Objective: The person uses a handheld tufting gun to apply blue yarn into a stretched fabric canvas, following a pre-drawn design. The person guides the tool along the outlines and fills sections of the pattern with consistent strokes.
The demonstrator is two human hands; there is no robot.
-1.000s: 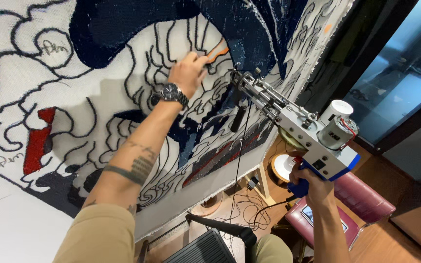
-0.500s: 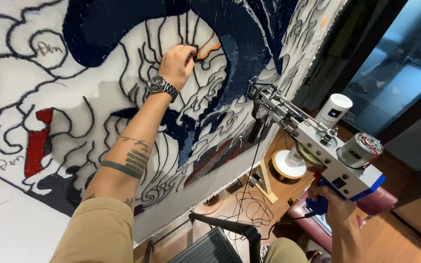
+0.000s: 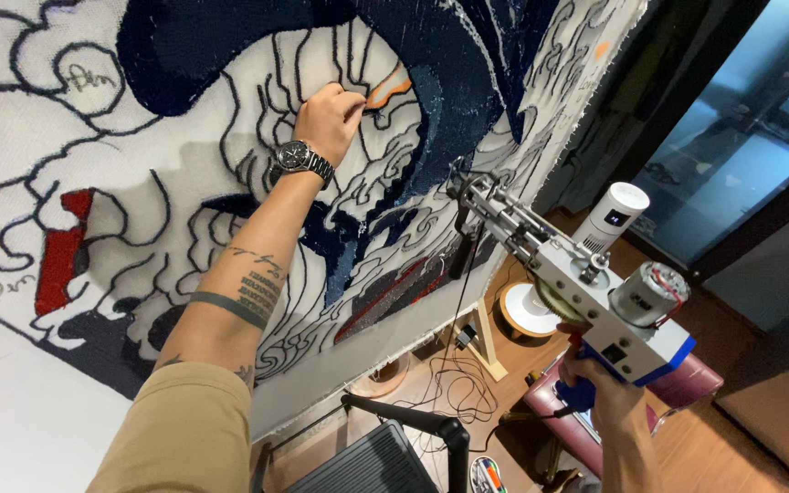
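My left hand [image 3: 329,117] is raised against the stretched tufting cloth [image 3: 184,173], its fingers pinched together at a small orange patch [image 3: 389,92] of yarn. A steel watch [image 3: 301,159] sits on that wrist. My right hand [image 3: 600,393] grips the blue handle of a tufting gun [image 3: 577,278], held away from the cloth with its needle end pointing up and left. The cloth bears a white, dark blue and black swirling design with a red patch [image 3: 58,258] at the left.
A white cylinder device [image 3: 612,217] stands on a small round wooden table [image 3: 527,309]. Cables [image 3: 449,383] trail over the wooden floor. A black chair back [image 3: 372,456] is below me, a maroon stool [image 3: 687,383] by my right hand, a glass door [image 3: 741,155] at right.
My left hand has slid up and right along the cloth to the orange patch. The tufting gun has drawn back from the cloth, down and to the right.
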